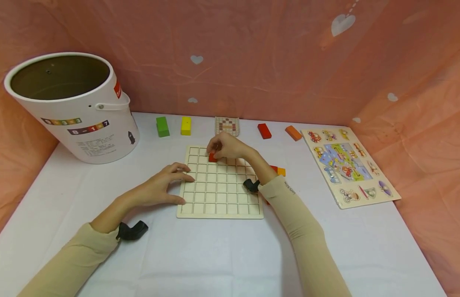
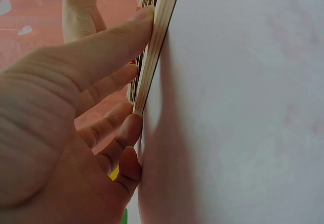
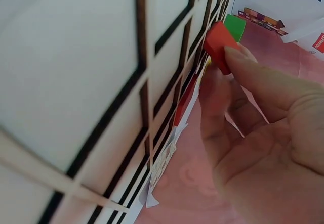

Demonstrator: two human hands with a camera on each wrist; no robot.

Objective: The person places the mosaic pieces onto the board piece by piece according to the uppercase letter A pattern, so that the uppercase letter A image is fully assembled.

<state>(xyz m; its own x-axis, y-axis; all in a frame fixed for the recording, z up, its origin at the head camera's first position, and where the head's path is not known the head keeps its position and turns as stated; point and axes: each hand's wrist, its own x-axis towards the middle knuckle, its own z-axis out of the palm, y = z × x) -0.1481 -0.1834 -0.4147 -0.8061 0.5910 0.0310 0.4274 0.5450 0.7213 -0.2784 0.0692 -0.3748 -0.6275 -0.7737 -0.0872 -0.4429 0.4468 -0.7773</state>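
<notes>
Setting a red block (image 3: 217, 44) on the gridded board (image 1: 222, 198) seems underway: the right grip (image 1: 230, 147) pinches it, the left grip (image 1: 161, 185) spreads; releasing calls for cell alignment.

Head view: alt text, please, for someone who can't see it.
A person's right hand pinches a red block near the far edge of a wooden grid board, while the left hand touches its left edge. A white bucket stands left; a picture puzzle lies right.
</notes>
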